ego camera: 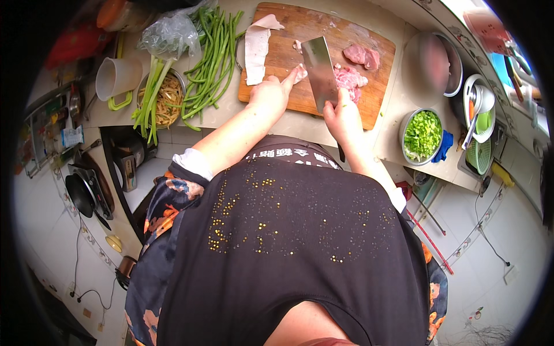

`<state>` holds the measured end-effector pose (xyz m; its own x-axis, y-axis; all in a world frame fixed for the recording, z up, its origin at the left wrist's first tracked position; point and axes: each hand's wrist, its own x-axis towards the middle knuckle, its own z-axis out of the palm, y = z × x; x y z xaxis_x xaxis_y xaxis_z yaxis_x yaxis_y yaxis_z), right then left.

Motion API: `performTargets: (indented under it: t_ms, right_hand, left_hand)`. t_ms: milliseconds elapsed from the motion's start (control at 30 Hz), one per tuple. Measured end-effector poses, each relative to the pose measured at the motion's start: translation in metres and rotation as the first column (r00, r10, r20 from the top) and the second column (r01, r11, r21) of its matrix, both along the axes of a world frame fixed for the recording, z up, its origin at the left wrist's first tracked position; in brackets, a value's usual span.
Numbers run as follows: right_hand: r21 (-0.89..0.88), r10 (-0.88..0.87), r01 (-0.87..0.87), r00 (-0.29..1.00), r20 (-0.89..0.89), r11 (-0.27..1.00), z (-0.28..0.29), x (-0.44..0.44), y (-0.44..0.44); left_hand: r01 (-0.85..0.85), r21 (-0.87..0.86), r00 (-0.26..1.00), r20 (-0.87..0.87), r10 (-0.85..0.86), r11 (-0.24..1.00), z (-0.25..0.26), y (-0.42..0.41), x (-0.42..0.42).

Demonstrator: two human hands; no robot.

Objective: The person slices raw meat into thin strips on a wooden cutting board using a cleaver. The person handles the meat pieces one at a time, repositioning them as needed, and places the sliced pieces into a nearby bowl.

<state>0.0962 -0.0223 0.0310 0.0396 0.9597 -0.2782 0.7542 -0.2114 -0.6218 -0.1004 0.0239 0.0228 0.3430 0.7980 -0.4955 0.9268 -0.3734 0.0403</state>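
Note:
My right hand (pixel 344 114) grips a broad cleaver (pixel 319 71) low on its blade, with the handle hanging below the hand. The blade stands tilted over the wooden cutting board (pixel 294 97). Left of the blade, my left hand (pixel 275 93) has its fingertips at a small piece of pale pink meat (pixel 300 73). A strip of pork skin (pixel 256 54) lies at the board's left side. Sliced raw meat (pixel 349 81) sits just right of the blade, partly behind it, and larger meat chunks (pixel 362 56) lie farther up the board.
Long green beans (pixel 212 65), celery stalks (pixel 151 95) over a bowl of shredded food (pixel 166 101), a plastic bag (pixel 171 36) and a plastic jug (pixel 114 78) are at the left. A metal bowl of chopped greens (pixel 422 136), a blue cloth (pixel 443 147) and more bowls stand at the right.

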Motion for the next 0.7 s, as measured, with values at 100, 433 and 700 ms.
performTargets:
  t_ms: [100, 433, 700]
  right_hand:
    - [0.099, 0.060, -0.066, 0.996, 0.063, 0.993, 0.015, -0.003, 0.001]
    - [-0.130, 0.363, -0.339, 0.883, 0.298, 0.932, 0.018, -0.024, 0.009]
    - [-0.165, 0.385, -0.354, 0.895, 0.226, 0.921, 0.010, -0.039, 0.042]
  left_hand:
    - [0.019, 0.145, 0.997, 0.076, -0.030, 0.989, 0.001, -0.009, 0.000]
    - [-0.182, 0.427, 0.793, 0.596, -0.124, 0.886, -0.058, 0.000, -0.002]
    - [-0.114, 0.451, 0.761, 0.612, -0.214, 0.885, -0.074, 0.007, -0.005]
